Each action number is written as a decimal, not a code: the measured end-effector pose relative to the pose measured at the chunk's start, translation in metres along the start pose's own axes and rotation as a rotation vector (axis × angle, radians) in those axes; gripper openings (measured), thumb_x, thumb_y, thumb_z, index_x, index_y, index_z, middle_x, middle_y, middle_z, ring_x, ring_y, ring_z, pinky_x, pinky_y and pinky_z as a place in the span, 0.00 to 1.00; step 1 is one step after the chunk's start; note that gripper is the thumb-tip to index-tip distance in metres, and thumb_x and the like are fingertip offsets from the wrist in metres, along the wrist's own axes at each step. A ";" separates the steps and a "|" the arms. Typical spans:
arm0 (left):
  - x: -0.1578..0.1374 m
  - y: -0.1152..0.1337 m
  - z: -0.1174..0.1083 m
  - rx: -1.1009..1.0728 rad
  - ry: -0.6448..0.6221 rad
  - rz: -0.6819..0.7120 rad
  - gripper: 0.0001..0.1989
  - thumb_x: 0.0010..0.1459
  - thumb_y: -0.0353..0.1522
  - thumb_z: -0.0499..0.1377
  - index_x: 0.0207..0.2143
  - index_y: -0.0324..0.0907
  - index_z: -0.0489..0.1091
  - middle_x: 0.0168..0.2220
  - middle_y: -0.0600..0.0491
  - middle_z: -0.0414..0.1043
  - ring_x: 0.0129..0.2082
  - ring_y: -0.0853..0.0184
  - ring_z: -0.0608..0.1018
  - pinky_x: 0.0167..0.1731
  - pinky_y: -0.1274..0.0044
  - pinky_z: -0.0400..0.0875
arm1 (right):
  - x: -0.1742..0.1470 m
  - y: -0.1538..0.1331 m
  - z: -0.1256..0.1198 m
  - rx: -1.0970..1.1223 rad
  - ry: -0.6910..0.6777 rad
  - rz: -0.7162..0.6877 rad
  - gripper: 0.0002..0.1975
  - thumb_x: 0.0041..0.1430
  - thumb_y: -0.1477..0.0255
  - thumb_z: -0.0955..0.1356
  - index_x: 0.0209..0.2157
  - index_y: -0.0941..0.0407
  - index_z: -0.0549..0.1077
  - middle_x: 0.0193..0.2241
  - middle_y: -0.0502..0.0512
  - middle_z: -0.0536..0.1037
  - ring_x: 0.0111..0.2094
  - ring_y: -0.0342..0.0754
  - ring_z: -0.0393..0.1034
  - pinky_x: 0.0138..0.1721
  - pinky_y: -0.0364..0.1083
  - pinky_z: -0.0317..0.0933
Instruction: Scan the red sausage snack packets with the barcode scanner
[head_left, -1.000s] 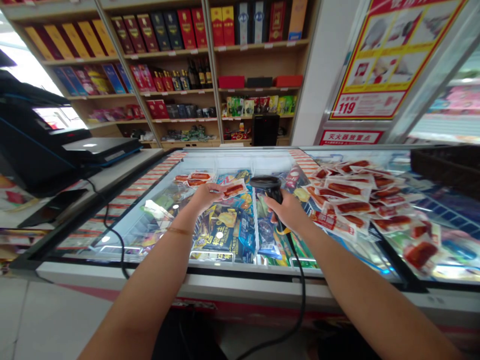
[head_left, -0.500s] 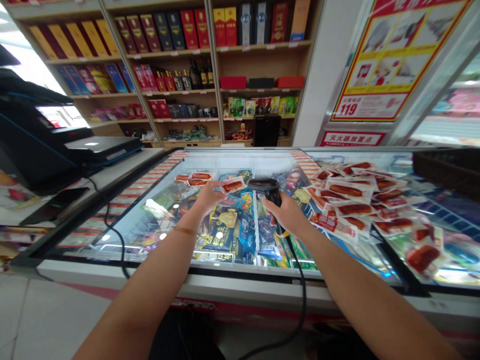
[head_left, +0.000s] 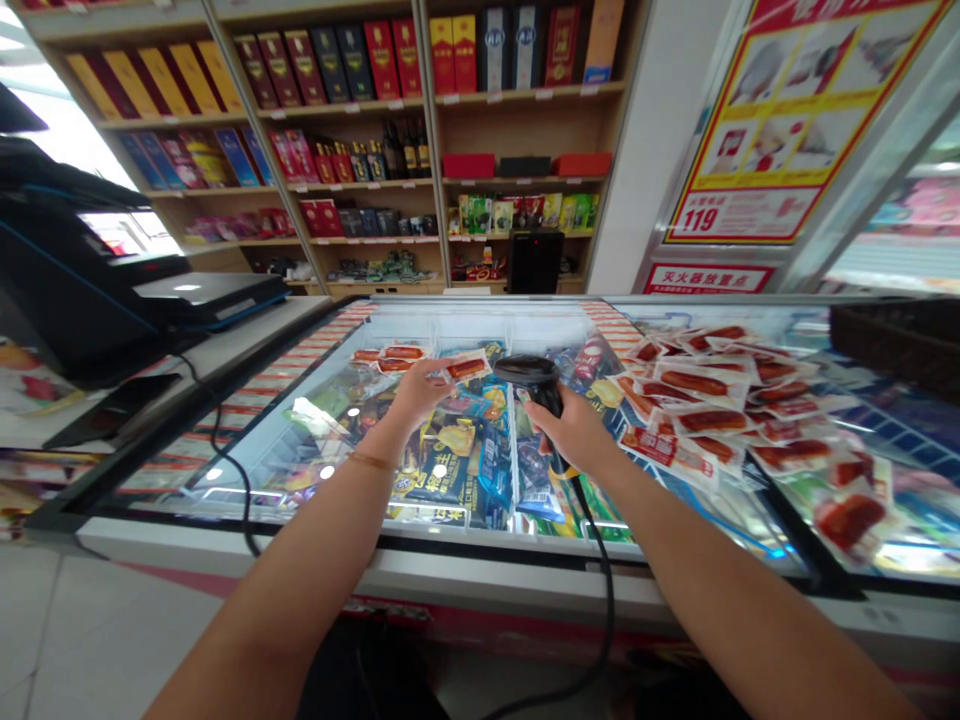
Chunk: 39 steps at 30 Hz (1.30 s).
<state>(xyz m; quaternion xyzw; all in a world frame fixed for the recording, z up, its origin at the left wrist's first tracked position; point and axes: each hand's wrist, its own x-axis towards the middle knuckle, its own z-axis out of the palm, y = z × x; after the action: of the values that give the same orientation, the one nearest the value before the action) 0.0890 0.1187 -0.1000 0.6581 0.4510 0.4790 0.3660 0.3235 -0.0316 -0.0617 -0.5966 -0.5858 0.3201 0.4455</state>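
Note:
Between the fingers of my left hand [head_left: 420,393] is a sealed sausage packet [head_left: 468,367], held above the glass top of the chest freezer [head_left: 450,562]. My right hand [head_left: 574,428] is wrapped round the grip of a black barcode scanner [head_left: 529,374], whose head is just right of the packet, apart from it. A black cable hangs from the scanner's handle. A few more sausage packets [head_left: 401,355] lie on the glass beyond my left hand. To the right of the scanner, a large pile of similar packets [head_left: 705,385] is spread over the glass.
Colourful frozen-food bags [head_left: 442,465] show through the freezer glass. At the left, a counter holds a scale [head_left: 225,295] and a dark flat object [head_left: 112,410]; a black cable [head_left: 244,480] crosses the freezer. A dark basket [head_left: 900,345] stands at right. Shelves [head_left: 517,95] line the back.
The scanner head has shifted very slightly left relative to the packet. Both hands keep their grips, and the packets on the glass stay where they were.

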 end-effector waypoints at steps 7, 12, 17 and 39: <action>0.002 0.004 0.001 -0.155 0.025 0.165 0.29 0.40 0.29 0.66 0.49 0.40 0.75 0.51 0.47 0.68 0.41 0.63 0.81 0.47 0.68 0.76 | -0.013 -0.011 0.003 0.118 -0.047 -0.057 0.14 0.57 0.60 0.67 0.37 0.55 0.67 0.21 0.46 0.72 0.15 0.43 0.69 0.20 0.42 0.64; -0.001 0.014 0.000 -0.123 0.043 0.210 0.30 0.43 0.29 0.64 0.52 0.40 0.73 0.53 0.47 0.64 0.44 0.63 0.80 0.50 0.70 0.75 | -0.019 -0.015 0.005 0.099 -0.101 -0.088 0.13 0.57 0.60 0.67 0.37 0.55 0.67 0.22 0.46 0.71 0.16 0.43 0.69 0.20 0.42 0.63; -0.001 0.015 -0.001 -0.119 0.054 0.225 0.29 0.44 0.29 0.63 0.53 0.40 0.72 0.52 0.47 0.64 0.45 0.63 0.79 0.50 0.71 0.75 | -0.020 -0.018 0.005 0.030 -0.106 -0.101 0.12 0.56 0.61 0.67 0.34 0.55 0.66 0.21 0.46 0.71 0.16 0.43 0.69 0.19 0.42 0.63; -0.008 0.022 0.023 -0.179 0.027 0.186 0.27 0.41 0.31 0.67 0.48 0.41 0.76 0.47 0.49 0.70 0.42 0.62 0.80 0.50 0.65 0.75 | -0.006 -0.019 -0.024 0.063 0.033 -0.025 0.11 0.58 0.63 0.67 0.37 0.55 0.66 0.23 0.47 0.72 0.15 0.44 0.69 0.19 0.42 0.63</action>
<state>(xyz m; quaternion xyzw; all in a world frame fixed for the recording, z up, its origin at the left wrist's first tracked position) 0.1150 0.1025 -0.0887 0.6552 0.3488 0.5580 0.3710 0.3362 -0.0431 -0.0360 -0.5802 -0.5755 0.3228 0.4775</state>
